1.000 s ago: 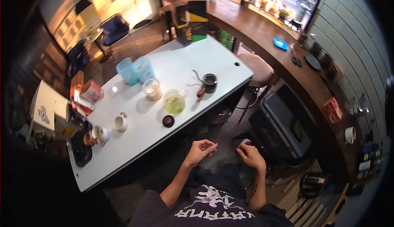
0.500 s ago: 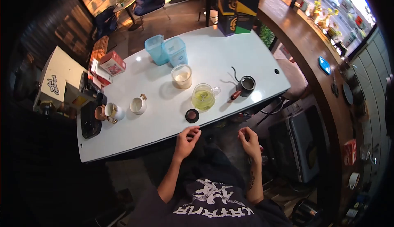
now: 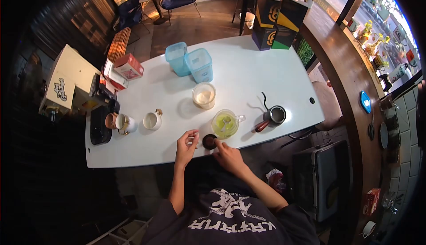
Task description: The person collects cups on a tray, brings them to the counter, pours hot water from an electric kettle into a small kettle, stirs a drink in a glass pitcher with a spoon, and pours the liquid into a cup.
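Observation:
A small round black dish [image 3: 210, 141] with a brownish centre lies near the white table's front edge. My right hand [image 3: 228, 155] has its fingertips at the dish's right rim. Left of the dish, my left hand [image 3: 187, 145] is raised over the table with thumb and fingers close together; whatever is between them is too small to make out. Just behind the dish stands a glass pitcher [image 3: 225, 124] of yellow-green liquid. Further right is a dark pot [image 3: 275, 115] with a reddish-brown handle. A clear container [image 3: 204, 96] with pale contents stands behind the pitcher.
Two light-blue containers [image 3: 200, 65] stand at the table's back, black boxes [image 3: 284, 27] at its far right corner. On the left are a white cup [image 3: 152, 120], more cups, red-and-white boxes [image 3: 128, 66] and a cream machine [image 3: 66, 81]. A wooden counter [image 3: 341, 63] runs along the right.
My right hand has come forward and left to the dish. My left hand has moved over the table edge, left of the dish. The view has shifted to face the table more squarely.

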A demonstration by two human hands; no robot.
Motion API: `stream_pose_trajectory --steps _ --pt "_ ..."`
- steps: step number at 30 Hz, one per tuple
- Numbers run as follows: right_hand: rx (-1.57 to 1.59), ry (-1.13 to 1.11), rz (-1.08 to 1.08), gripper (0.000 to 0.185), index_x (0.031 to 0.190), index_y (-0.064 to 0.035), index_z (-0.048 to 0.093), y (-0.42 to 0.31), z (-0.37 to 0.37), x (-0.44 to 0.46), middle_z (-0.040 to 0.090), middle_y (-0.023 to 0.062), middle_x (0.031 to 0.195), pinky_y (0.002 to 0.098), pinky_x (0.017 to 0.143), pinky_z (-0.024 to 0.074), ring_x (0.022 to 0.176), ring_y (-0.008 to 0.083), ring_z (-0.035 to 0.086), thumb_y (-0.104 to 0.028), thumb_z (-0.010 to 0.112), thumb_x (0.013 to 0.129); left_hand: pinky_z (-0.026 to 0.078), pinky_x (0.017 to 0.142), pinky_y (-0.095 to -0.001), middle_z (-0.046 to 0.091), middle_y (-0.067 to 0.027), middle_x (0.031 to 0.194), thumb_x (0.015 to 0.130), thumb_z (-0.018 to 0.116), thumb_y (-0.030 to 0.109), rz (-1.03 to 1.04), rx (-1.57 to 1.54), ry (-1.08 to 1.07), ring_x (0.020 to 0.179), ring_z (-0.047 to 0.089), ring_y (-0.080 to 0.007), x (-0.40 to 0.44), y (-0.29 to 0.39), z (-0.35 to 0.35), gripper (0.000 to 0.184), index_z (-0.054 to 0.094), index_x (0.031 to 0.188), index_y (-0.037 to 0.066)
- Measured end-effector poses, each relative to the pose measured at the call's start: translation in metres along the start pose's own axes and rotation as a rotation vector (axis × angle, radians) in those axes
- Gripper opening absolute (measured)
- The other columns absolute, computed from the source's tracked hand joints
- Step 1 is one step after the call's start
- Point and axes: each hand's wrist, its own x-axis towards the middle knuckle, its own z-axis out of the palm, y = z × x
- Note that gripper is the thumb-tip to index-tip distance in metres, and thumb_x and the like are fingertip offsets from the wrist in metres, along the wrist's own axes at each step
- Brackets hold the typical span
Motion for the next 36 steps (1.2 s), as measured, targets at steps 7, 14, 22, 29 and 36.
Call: stream_pose_trajectory --steps 7,14,22,29,36 --pt "-0.092 0.087 0.085 0.06 0.13 -0.0014 0.041 -0.014 0.019 0.013 0.065 0.0176 0.081 0.0453 0.057 0.0524 0.068 0.0364 0.065 -0.029 0.066 0.083 0.05 0.058 -0.0214 0.061 -0.0031 0.094 0.093 0.062 0.016 0.009 -0.054 -0.203 0.074 0.058 -0.0066 0.024 0.004 -0.007 0.024 0.062 0.113 0.001" --pt "-0.162 0.165 0.269 0.042 0.109 -0.0034 0.049 -0.028 0.042 0.03 0.066 0.0149 0.079 0.0446 0.055 0.0517 0.067 0.0351 0.065 -0.029 0.067 0.082 0.049 0.062 -0.024 0.063 -0.0089 0.101 0.092 0.062 0.014 -0.022 -0.029 -0.431 0.079 0.06 -0.0114 0.05 0.017 -0.028 0.027 0.06 0.115 -0.001" --pt "-0.089 0.27 0.364 0.034 0.095 -0.003 0.054 -0.043 0.039 0.023 0.066 0.0153 0.081 0.0441 0.06 0.0516 0.068 0.0345 0.065 -0.029 0.07 0.079 0.052 0.063 -0.0232 0.062 -0.0049 0.095 0.094 0.061 0.014 0.051 -0.009 -0.577 0.079 0.059 -0.0088 0.075 0.028 -0.045 0.026 0.061 0.116 0.001" --pt "0.317 0.489 0.486 0.029 0.084 -0.0051 0.064 -0.038 -0.041 -0.044 0.062 0.0126 0.062 0.0378 0.055 0.0492 0.058 0.0286 0.063 -0.028 0.078 0.072 0.053 0.067 -0.0237 0.061 -0.0051 0.093 0.092 0.062 0.009 0.129 -0.011 -0.626 0.086 0.059 -0.0098 0.079 0.052 -0.021 0.025 0.062 0.115 0.001" --pt "0.22 0.853 0.6 0.028 0.088 -0.0005 0.062 0.006 -0.106 -0.078 0.057 0.011 0.057 0.0323 0.049 0.0427 0.049 0.0209 0.057 -0.016 0.078 0.072 0.054 0.077 -0.0284 0.061 -0.0072 0.099 0.091 0.061 0.005 0.284 0.088 -0.7 0.092 0.06 -0.0131 0.081 0.086 0.009 0.024 0.062 0.115 0.001"
